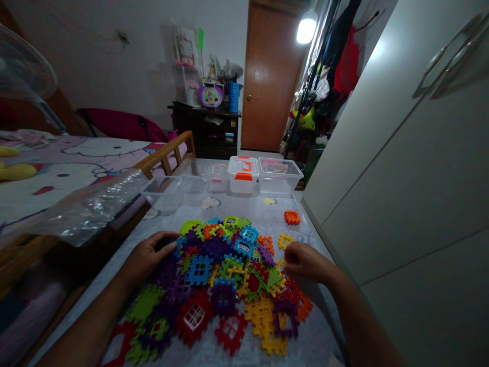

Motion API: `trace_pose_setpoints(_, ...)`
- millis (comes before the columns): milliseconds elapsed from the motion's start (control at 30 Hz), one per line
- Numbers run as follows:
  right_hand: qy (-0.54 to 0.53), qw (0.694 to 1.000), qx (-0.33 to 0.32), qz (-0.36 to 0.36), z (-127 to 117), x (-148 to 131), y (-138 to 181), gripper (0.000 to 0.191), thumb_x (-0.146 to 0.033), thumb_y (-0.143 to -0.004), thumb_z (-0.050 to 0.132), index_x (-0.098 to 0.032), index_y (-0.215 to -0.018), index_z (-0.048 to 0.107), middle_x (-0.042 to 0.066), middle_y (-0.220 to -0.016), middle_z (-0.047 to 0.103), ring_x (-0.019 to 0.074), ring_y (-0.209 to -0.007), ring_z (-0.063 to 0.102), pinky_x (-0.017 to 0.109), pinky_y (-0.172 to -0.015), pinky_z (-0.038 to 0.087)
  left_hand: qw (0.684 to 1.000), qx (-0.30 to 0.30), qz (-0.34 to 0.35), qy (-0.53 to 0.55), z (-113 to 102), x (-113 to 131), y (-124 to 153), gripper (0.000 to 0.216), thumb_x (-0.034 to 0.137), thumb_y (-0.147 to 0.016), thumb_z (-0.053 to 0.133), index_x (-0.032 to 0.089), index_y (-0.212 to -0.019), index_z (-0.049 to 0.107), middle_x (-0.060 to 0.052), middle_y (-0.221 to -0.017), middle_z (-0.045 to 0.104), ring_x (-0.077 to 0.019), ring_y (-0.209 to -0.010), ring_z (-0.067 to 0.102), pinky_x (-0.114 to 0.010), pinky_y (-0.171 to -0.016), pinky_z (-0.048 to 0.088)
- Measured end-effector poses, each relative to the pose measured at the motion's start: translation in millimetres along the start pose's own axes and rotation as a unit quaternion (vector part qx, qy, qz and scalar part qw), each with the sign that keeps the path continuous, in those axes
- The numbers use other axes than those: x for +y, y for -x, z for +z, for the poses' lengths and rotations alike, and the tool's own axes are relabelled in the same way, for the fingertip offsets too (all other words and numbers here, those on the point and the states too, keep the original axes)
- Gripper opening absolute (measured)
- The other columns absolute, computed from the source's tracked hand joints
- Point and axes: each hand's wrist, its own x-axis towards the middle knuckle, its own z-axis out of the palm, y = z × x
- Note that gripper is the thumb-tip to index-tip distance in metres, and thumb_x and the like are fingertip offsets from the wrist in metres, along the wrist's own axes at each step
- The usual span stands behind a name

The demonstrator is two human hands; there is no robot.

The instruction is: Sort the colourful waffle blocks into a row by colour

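A heap of colourful interlocking plastic tiles lies on the table in front of me. My left hand rests at the heap's left edge, fingers curved against the purple and blue tiles. My right hand sits at the heap's right edge, fingers curled over a yellow tile. Whether either hand grips a tile is unclear. A single orange tile lies apart, farther back on the right, and a yellow tile lies near my right hand.
Clear plastic boxes stand along the table's far edge: a lidded one with orange clasps, an open bin, a smaller tub. A bed lies left, white wardrobe doors close on the right.
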Motion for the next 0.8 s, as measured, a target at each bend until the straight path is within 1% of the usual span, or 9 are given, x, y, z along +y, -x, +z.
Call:
trace_pose_setpoints(67,0.007,1.0,-0.015,0.001,1.7,-4.6,1.5,0.007,-0.013,-0.07,0.058,-0.02,-0.068,0.057,-0.002,-0.068,0.056,0.012,-0.06,0.045,0.024,-0.055,0.032,1.0,0.003,0.001,0.001,0.4,0.6,0.3,0.051,0.061,-0.072,0.065,0.023,-0.106,0.071,-0.006,-0.107,0.075,-0.0277,-0.097,0.07,-0.033,-0.085,0.055)
trace_pose_setpoints(200,-0.001,1.0,0.01,0.002,3.3,-3.6,0.4,0.011,-0.009,-0.067,0.054,-0.02,-0.068,0.052,-0.002,-0.068,0.053,0.0117,-0.061,0.044,0.024,-0.057,0.031,1.0,0.0,-0.002,0.006,1.1,0.5,0.3,0.05,0.061,-0.072,0.065,0.023,-0.105,0.07,-0.005,-0.106,0.075,-0.027,-0.096,0.07,-0.032,-0.085,0.055)
trace_pose_setpoints(300,-0.055,0.998,0.038,-0.006,-0.8,1.2,1.3,0.015,-0.009,-0.064,0.053,-0.021,-0.07,0.048,-0.003,-0.069,0.051,0.0118,-0.062,0.045,0.023,-0.056,0.032,1.0,-0.004,0.0,0.007,1.2,0.9,0.0,0.051,0.061,-0.074,0.064,0.022,-0.106,0.07,-0.006,-0.106,0.075,-0.0279,-0.097,0.07,-0.034,-0.086,0.055)
trace_pose_setpoints(367,-0.11,0.992,0.06,-0.005,-4.4,4.3,2.2,0.013,-0.013,-0.068,0.054,-0.022,-0.072,0.046,-0.004,-0.067,0.048,0.0118,-0.06,0.044,0.023,-0.054,0.033,1.0,-0.003,0.005,0.004,1.2,1.3,-0.2,0.052,0.062,-0.073,0.064,0.022,-0.106,0.07,-0.007,-0.106,0.075,-0.0286,-0.098,0.069,-0.036,-0.088,0.054)
trace_pose_setpoints(467,-0.15,0.979,0.139,0.015,-6.6,8.5,0.2,0.009,-0.022,-0.075,0.054,-0.023,-0.073,0.045,-0.004,-0.065,0.046,0.013,-0.058,0.044,0.024,-0.052,0.035,1.0,-0.002,0.01,0.004,1.4,0.9,-0.4,0.053,0.062,-0.072,0.065,0.021,-0.105,0.07,-0.007,-0.106,0.075,-0.0287,-0.098,0.069,-0.036,-0.089,0.054)
trace_pose_setpoints(533,-0.112,0.967,0.226,0.021,-4.2,11.1,-4.5,0.008,-0.023,-0.076,0.053,-0.024,-0.074,0.045,-0.001,-0.07,0.05,0.0153,-0.064,0.049,0.026,-0.058,0.04,1.0,-0.001,0.013,0.004,1.6,-0.4,-0.7,0.052,0.062,-0.073,0.064,0.022,-0.105,0.07,-0.006,-0.106,0.075,-0.0285,-0.099,0.069,-0.035,-0.088,0.055)
trace_pose_setpoints(600,-0.053,0.957,0.285,0.014,1.1,12.8,-10.3,0.009,-0.019,-0.077,0.052,-0.024,-0.074,0.045,0.003,-0.078,0.055,0.0187,-0.075,0.053,0.03,-0.069,0.044,1.0,0.001,0.015,0.002,1.6,-1.8,-1.2,0.051,0.062,-0.073,0.065,0.022,-0.105,0.07,-0.006,-0.106,0.075,-0.0283,-0.099,0.069,-0.034,-0.086,0.055)
trace_pose_setpoints(667,-0.004,0.959,0.283,0.005,7.7,13.0,-15.0,0.009,-0.016,-0.077,0.051,-0.024,-0.075,0.047,0.006,-0.086,0.057,0.0222,-0.086,0.055,0.034,-0.078,0.045,1.0,0.003,0.015,-0.001,1.2,-2.7,-1.6,0.051,0.062,-0.072,0.065,0.023,-0.105,0.071,-0.005,-0.105,0.076,-0.0279,-0.098,0.07,-0.033,-0.086,0.055)
trace_pose_setpoints(800,0.041,0.981,0.191,-0.01,15.6,10.7,-16.2,0.008,-0.015,-0.076,0.055,-0.023,-0.076,0.052,0.008,-0.095,0.058,0.024,-0.096,0.054,0.034,-0.085,0.045,1.0,-0.004,0.013,-0.003,0.3,-3.1,-2.1,0.052,0.062,-0.072,0.065,0.023,-0.105,0.071,-0.006,-0.105,0.076,-0.0281,-0.095,0.071,-0.034,-0.085,0.055)
